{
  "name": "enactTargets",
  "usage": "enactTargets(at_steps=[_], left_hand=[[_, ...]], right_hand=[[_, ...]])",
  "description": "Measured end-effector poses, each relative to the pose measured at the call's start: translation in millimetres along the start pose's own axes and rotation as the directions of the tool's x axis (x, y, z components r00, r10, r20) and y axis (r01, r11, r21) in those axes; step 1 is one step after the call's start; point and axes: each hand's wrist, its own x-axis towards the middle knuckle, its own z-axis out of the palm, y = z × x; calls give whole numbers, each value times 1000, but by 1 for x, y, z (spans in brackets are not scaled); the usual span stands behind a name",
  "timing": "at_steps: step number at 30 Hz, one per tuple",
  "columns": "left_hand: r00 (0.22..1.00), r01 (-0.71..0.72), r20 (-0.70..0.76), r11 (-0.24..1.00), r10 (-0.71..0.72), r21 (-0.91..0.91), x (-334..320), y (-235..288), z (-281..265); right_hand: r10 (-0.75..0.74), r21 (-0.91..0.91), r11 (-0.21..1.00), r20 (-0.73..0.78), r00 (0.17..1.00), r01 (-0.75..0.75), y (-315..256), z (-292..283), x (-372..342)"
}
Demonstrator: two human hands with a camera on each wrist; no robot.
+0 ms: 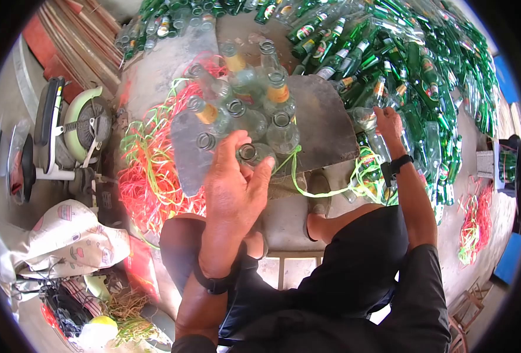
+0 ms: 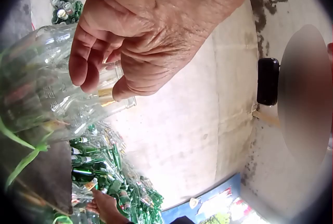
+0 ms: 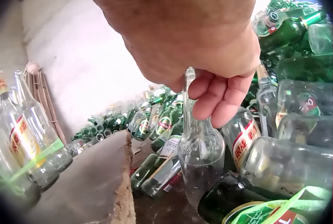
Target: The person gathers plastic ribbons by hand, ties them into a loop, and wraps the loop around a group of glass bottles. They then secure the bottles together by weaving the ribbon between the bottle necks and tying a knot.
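My left hand (image 1: 234, 182) has its thumb and fingers curled loosely round the neck of a clear glass bottle (image 1: 248, 154). That bottle stands at the near side of a cluster of upright clear bottles (image 1: 281, 132), some with yellow neck labels, on a dark grey slab (image 1: 328, 126). Green plastic strapping (image 1: 295, 167) runs round the cluster and trails right. Over the slab's right edge, my right hand (image 1: 388, 123) grips another clear glass bottle (image 3: 200, 154) by the neck, its body pointing downward in the right wrist view.
A large heap of green and clear bottles (image 1: 384, 53) spreads behind and right of the slab. Pink and green strapping (image 1: 160, 159) lies tangled at the left. A small wheeled vehicle (image 1: 78, 129) and a printed cloth (image 1: 75, 238) are farther left. My knees flank the near side.
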Motion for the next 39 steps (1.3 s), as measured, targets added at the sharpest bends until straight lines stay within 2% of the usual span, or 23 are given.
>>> enactTargets(at_steps=[7,9,10,11,16,17,22,25,26,29,30,35,36,39], left_hand=[[999,-48,-5,997,49,60,0,-7,-5],[996,-89,-7,992,90,87,1,-6,-6],[996,-90,-16,992,92,84,1,-5,-6],[996,-85,-13,994,86,63,0,-4,-6],[992,-126,-21,991,127,52,0,-3,-7],[990,-138,-10,989,139,54,-1,-2,-7],[988,-149,-16,986,151,77,-1,-9,-7],[971,-227,-42,963,235,142,-1,-16,-6],[970,-231,-37,961,239,155,-2,-16,-6],[969,-236,-31,958,244,165,-1,-16,-6],[969,-237,-30,957,245,168,-1,-17,-6],[981,-194,7,975,195,110,-1,-15,-8],[985,-173,29,982,171,75,-2,-13,-9],[987,-159,25,982,158,101,-2,-12,-10]], right_hand=[[-132,-106,987,-114,985,121,-49,-40,-11],[-291,-141,952,-138,947,272,-60,-59,-5],[-284,-79,958,-130,950,276,-86,-74,-21],[-364,-68,932,-188,912,357,-94,-84,-22],[-550,188,787,-218,806,588,-177,-147,-61],[-590,200,732,-294,752,652,-200,-156,-77],[-625,251,608,-435,648,754,-278,-195,-140],[-652,268,529,-479,588,805,-312,-201,-166],[-694,235,506,-461,553,830,-320,-203,-171],[-704,249,519,-419,574,818,-349,-191,-190],[-726,367,470,-355,588,802,-354,-184,-185],[-774,349,475,-273,572,808,-386,-140,-200],[-804,293,436,-298,514,851,-395,-128,-217],[-834,286,442,-218,507,850,-405,-121,-226]])
